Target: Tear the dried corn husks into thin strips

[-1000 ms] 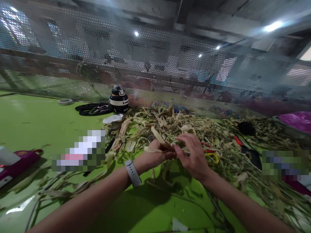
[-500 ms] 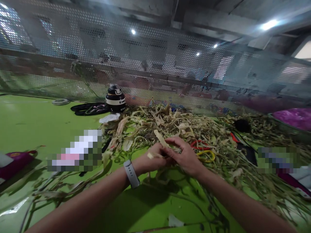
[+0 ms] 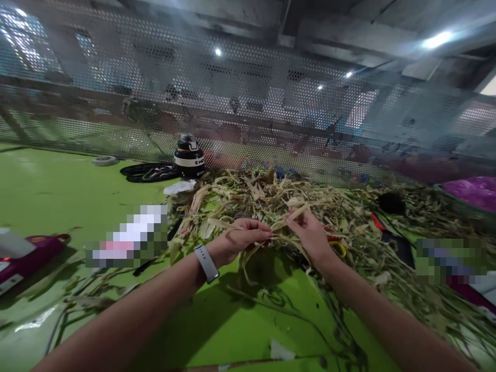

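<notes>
My left hand (image 3: 242, 240), with a pale watch strap (image 3: 206, 263) on its wrist, pinches pale dried husk strips (image 3: 279, 225) between thumb and fingertips. Close by on the right, my right hand (image 3: 310, 236) has its fingers closed on the same strips, one end poking out past its fingertips. Loose ends hang beneath the hands over the green tabletop (image 3: 248, 320). Behind them spreads a tangled heap of dried husks (image 3: 329, 200). A yellow loop (image 3: 340, 250) lies beside my right wrist, partly hidden.
A black bottle (image 3: 189, 160) stands at the back near a black coiled item (image 3: 149, 172) and a roll of tape (image 3: 105, 160). Perforated mesh (image 3: 248, 113) rises behind. Magenta devices lie at left (image 3: 33, 253) and right. Purple plastic (image 3: 470, 191) sits at far right.
My hands have moved apart from their overlapped position, the right one going right. The strips now stretch between them. The view has shifted slightly.
</notes>
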### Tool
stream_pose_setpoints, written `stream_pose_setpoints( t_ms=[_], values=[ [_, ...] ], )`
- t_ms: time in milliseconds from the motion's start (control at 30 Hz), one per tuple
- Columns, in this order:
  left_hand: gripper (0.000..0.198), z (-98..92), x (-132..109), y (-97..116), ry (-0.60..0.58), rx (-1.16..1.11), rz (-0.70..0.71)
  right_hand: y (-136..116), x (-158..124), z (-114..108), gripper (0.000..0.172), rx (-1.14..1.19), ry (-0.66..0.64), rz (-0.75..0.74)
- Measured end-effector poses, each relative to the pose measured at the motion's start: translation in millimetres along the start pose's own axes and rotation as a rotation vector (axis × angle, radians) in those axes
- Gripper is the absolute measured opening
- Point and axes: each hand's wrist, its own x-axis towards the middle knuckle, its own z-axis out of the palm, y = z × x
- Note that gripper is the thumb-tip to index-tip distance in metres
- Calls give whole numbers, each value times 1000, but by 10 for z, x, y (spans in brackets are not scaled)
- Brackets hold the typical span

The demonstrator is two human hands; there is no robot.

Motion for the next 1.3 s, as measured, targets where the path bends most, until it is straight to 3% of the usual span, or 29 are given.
stream_pose_setpoints(
  t_ms=[100, 167, 267, 367, 433, 500, 667, 800, 867, 967, 1100, 1300],
  values=[
    [15, 8, -14, 3, -2, 26, 23, -102, -63, -67, 40, -363, 183, -605],
    [14, 14, -35, 25, -14, 13, 21, -186, -158, -87, 51, -509, 164, -970],
    [13, 18, -63, 52, -14, -8, 35, -253, -316, -69, 53, -643, 80, -1238],
    [11, 12, -75, 46, -20, -58, 48, -230, -416, -12, 36, -766, -171, -1401],
    [11, 7, -75, 27, -28, -91, 41, -192, -442, 39, 26, -832, -351, -1395],
    [14, 6, -72, 5, -32, -111, 43, -159, -449, 87, 21, -854, -416, -1357],
    [16, 10, -50, -20, -17, -61, 41, -161, -442, 94, 16, -730, -360, -1370],
    [19, -8, -39, -2, -49, 1, 86, -176, -413, 33, 15, -647, -266, -1206],
    [19, -2, -50, 6, -99, -22, 107, -163, -398, 34, 19, -691, -297, -1171],
    [13, 29, -74, -1, -145, -62, 113, -136, -393, 68, 23, -809, -399, -1249],
    [10, 19, -58, -23, -135, -69, 68, -125, -374, 56, 20, -751, -393, -1275],
    [21, -153, 63, 17, -91, 52, 46, -78, -228, -45, 24, -517, -245, -1042]
  ],
)
